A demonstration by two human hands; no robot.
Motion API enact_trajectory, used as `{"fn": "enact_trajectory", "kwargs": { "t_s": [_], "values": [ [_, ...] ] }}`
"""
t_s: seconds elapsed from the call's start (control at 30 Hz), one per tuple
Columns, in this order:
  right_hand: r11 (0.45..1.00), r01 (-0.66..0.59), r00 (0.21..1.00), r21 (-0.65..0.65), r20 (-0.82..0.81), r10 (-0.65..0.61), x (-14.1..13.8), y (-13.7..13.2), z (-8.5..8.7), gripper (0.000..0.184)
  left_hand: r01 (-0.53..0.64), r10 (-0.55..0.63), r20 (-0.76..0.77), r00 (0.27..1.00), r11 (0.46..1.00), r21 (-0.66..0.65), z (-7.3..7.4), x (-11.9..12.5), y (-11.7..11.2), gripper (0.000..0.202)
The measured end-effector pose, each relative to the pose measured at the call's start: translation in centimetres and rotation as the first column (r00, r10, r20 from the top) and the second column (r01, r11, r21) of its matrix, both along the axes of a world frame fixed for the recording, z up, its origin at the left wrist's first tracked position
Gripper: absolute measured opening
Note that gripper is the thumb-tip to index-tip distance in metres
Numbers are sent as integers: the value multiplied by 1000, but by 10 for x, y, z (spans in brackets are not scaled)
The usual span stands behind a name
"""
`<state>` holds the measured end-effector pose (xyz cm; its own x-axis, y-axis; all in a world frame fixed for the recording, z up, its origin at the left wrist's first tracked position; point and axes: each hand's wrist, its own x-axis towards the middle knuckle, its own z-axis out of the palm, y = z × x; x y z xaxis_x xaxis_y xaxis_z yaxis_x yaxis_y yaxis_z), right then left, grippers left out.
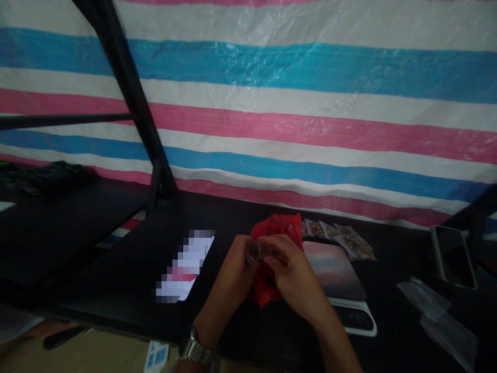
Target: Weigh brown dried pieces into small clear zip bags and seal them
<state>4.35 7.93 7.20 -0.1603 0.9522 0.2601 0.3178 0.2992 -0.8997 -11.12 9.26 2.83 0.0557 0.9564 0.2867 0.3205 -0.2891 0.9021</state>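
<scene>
Clear plastic pouch (254,251), its rounded end turned toward the camera and something dark brown showing inside, is gripped between a person's two bare hands just left of a kitchen scale (334,269). The left hand (238,264) closes around the pouch, while the right hand (287,264) curls its fingers against the pouch's other side; a metal watch (196,349) circles the left wrist. Directly below the hands, beside the scale's left edge, a crumpled red bag (277,228) rests on the black desk (116,280); whether the hands touch it cannot be told. Small clear packets (355,243) with brownish contents lie in an overlapping row along the scale's far side. Flat clear bags (423,298) are spread to the right of the scale, and farther right, behind them, a phone (454,256) leans upright, its screen dark. Well to the left of the scale, past the red bag, lies a flat white item (186,267), its surface pixelated. Behind the scale hangs a sheet (272,62) striped in blue, pink and white, crossed at left by a slanting black post (132,88).
</scene>
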Motion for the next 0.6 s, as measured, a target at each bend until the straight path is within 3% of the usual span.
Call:
{"fn": "enact_trajectory", "kwargs": {
  "t_s": [0.17, 0.43, 0.6],
  "values": [
    [988, -42, 981, 151, 195, 12, -5, -6, 9, 59, 66, -66, 15, 998, 998, -19, 3, 1, -2, 15],
    [938, -58, 980, 343, 198, -11, -3, -3, 9, 55, 85, -77, 150, 986, 995, -49, 6, 5, -2, 14],
    [924, 105, 972, 368, 160, -174, 12, 3, 8, 46, 1, 7, 123, 992, 998, -68, 5, 5, 0, 13]
  ]
}}
